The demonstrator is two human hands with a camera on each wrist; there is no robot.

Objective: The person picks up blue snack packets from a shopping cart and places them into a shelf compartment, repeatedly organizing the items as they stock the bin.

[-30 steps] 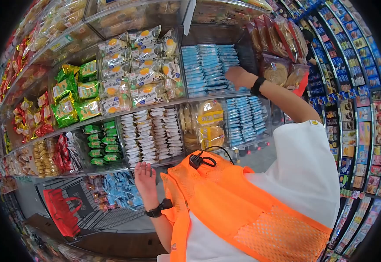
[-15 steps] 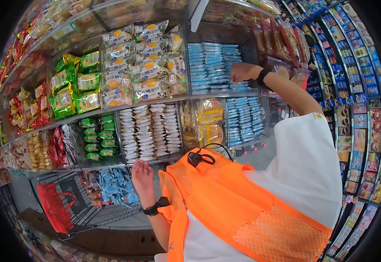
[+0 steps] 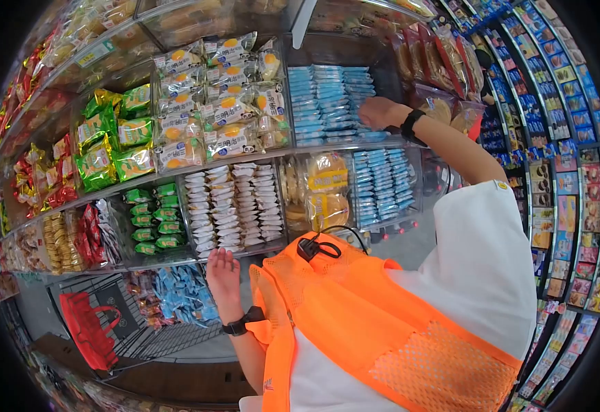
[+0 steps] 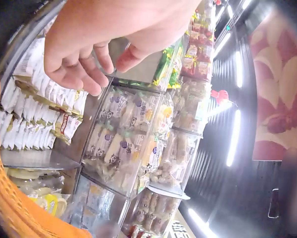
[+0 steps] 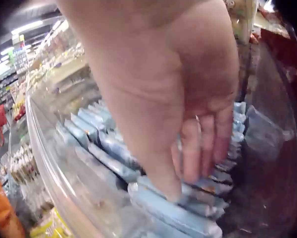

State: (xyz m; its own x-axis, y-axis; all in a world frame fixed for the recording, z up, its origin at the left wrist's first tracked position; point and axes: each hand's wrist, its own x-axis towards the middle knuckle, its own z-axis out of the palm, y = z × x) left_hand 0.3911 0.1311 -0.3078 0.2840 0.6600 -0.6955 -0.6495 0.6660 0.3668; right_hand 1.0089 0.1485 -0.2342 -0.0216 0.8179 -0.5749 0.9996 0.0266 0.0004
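Observation:
My right hand (image 3: 380, 113) reaches into the upper bin of light-blue packets (image 3: 327, 103), at its right-hand column. In the right wrist view the fairly straight fingers and thumb of that hand (image 5: 163, 99) point down and touch the rows of blue packets (image 5: 173, 210); the fingertips are partly hidden among them. My left hand (image 3: 224, 281) hangs near the front edge of the lower shelf, below the white packets (image 3: 228, 209). In the left wrist view this hand (image 4: 114, 34) is empty, its fingers loosely bent, beside bins of wrapped sandwich cakes (image 4: 121, 151).
Clear bin walls divide the shelves. Green packs (image 3: 135, 158) and red packs (image 3: 52, 172) fill bins to the left. A cart (image 3: 169, 343) with a red bag (image 3: 87, 329) and blue packets stands at lower left. Bagged flat breads (image 3: 444, 62) are right of the blue bin.
Since a second ago my right hand has shifted slightly down and stays at the right-hand blue column. My left hand has moved slightly left, with its fingers still loose.

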